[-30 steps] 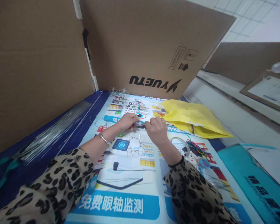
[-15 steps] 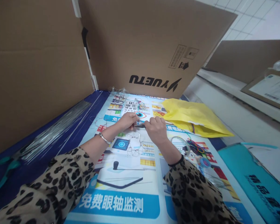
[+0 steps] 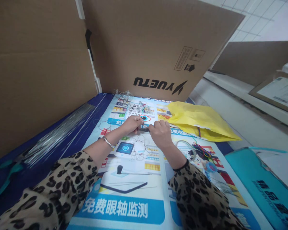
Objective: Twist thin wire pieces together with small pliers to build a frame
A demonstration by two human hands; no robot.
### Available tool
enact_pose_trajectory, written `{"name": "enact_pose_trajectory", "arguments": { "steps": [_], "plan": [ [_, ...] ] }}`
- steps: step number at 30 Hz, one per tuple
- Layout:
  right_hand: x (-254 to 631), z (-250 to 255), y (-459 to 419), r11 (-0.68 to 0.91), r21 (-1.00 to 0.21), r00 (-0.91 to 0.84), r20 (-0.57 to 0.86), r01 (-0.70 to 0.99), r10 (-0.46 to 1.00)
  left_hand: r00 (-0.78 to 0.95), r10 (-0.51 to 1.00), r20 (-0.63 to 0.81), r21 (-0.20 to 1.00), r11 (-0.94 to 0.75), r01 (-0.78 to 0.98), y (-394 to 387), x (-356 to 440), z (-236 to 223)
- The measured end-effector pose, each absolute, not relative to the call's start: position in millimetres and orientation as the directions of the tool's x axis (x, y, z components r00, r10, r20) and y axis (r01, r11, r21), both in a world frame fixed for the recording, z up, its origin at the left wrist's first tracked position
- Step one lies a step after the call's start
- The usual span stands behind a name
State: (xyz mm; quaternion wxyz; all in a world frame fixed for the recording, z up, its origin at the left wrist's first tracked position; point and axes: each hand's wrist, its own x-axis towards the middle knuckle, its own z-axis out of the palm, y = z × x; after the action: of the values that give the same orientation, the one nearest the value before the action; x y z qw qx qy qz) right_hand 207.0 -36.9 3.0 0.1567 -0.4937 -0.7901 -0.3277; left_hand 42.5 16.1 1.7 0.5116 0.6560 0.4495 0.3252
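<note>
My left hand [image 3: 133, 124] is closed in a pinch over the middle of the printed sheet; what its fingertips hold is too small to make out. My right hand [image 3: 160, 132] has its fingers wrapped round a small pair of dark metal pliers [image 3: 144, 129], whose jaws point left and reach the left fingertips. The handles are hidden inside my right fist. Just below both hands lies a loose tangle of thin wire loops [image 3: 140, 151]. More tangled wire [image 3: 144, 108] rests on the sheet beyond them.
Cardboard panels [image 3: 144, 48] stand at the back and left. A bundle of straight wires [image 3: 60, 134] and a teal-handled tool [image 3: 8, 179] lie left. On the right are a yellow bag [image 3: 199, 119], coloured cords [image 3: 204, 151], a wire coil [image 3: 187, 145] and a teal box [image 3: 259, 179].
Both hands stay almost where they were, with the pliers still between them. The whole view has shifted very slightly.
</note>
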Motion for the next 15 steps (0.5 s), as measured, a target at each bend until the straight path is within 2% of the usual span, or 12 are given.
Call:
{"name": "enact_pose_trajectory", "arguments": {
  "steps": [7,15],
  "plan": [
    [205.9,2.4,-36.2,0.296,0.357,-0.454,0.541,0.886,0.707,0.382,0.924,-0.009,0.958,-0.101,0.268,16.2,42.5,0.1],
    [202.2,7.1,-40.3,0.285,0.31,-0.398,0.411,0.907,0.82,0.352,0.936,0.027,0.942,-0.142,0.305,12.3,43.5,4.7]
  ]
}}
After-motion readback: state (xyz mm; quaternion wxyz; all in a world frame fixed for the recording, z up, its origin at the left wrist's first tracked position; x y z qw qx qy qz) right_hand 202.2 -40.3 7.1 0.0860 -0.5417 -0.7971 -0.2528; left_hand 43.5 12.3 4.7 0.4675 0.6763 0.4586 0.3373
